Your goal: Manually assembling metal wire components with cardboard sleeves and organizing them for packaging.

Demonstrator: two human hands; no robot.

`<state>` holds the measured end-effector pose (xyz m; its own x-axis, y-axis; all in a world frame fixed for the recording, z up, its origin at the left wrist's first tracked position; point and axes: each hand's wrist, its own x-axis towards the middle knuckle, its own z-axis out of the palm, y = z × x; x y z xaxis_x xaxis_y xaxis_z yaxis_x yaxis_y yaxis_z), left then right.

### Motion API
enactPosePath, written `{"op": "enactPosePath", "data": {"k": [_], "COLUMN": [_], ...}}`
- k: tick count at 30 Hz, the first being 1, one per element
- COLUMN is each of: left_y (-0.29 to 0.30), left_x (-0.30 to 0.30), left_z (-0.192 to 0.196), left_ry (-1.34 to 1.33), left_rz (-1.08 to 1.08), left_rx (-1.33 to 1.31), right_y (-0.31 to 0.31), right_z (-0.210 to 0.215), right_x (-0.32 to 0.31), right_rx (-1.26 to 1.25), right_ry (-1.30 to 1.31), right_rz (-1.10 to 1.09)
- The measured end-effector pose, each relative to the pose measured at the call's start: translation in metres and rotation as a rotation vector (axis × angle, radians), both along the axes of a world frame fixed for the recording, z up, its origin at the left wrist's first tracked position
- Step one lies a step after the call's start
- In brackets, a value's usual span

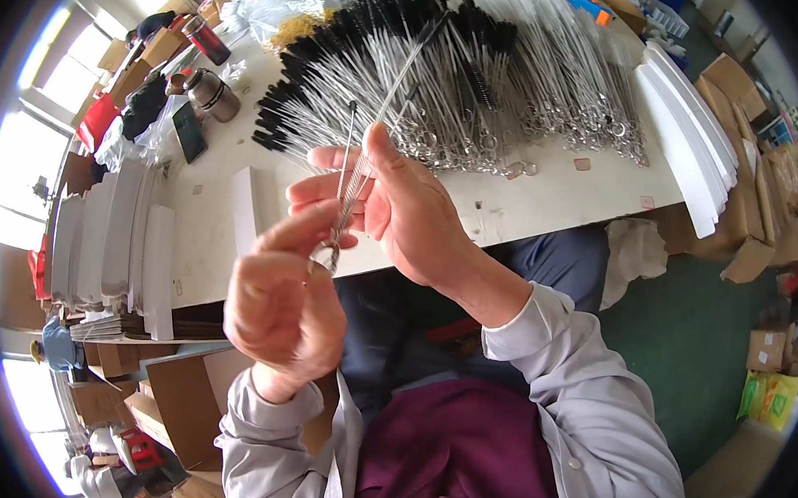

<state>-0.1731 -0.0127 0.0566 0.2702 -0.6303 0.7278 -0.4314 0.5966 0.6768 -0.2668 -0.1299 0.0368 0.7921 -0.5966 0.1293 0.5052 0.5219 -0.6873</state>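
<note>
In front of me, above the table's near edge, I hold several thin wire brushes (395,87) with their ring ends low and their stems slanting up to the right. My left hand (280,311) is closed in a pinch at the ring ends. My right hand (414,210) is closed around the stems, its thumb pointing up. A shorter stem (350,127) with a small dark tip rises beside the longer ones. Fingers hide part of the bundle. Beyond my hands lies a wide heap of black-bristled wire brushes (362,65), many ring ends facing me.
More wire brushes (576,70) in clear sleeves lie to the right. White folded card strips (689,137) lie at the table's right edge, and white boxes (106,236) stand at the left. A metal flask (212,94) and a dark phone (188,133) are at the far left.
</note>
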Motion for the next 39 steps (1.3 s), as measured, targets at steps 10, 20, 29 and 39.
{"op": "enactPosePath", "data": {"k": [10, 20, 29, 39], "left_y": [0.042, 0.033, -0.048, -0.236], "left_x": [-0.035, -0.064, -0.046, -0.074], "left_z": [-0.054, -0.095, -0.056, -0.054], "left_ry": [-0.355, 0.466, -0.228, -0.603], "left_rz": [0.279, -0.053, -0.176, -0.160], "left_rx": [0.162, 0.638, 0.783, 0.525], "right_y": [0.026, 0.018, -0.074, -0.113], "right_z": [-0.019, -0.018, -0.071, -0.139], "right_x": [-0.014, -0.038, -0.150, -0.198], "right_rx": [0.261, -0.098, -0.184, -0.174], "right_ry": [0.009, 0.209, 0.412, 0.578], "right_rz": [0.030, -0.311, -0.861, -1.076]}}
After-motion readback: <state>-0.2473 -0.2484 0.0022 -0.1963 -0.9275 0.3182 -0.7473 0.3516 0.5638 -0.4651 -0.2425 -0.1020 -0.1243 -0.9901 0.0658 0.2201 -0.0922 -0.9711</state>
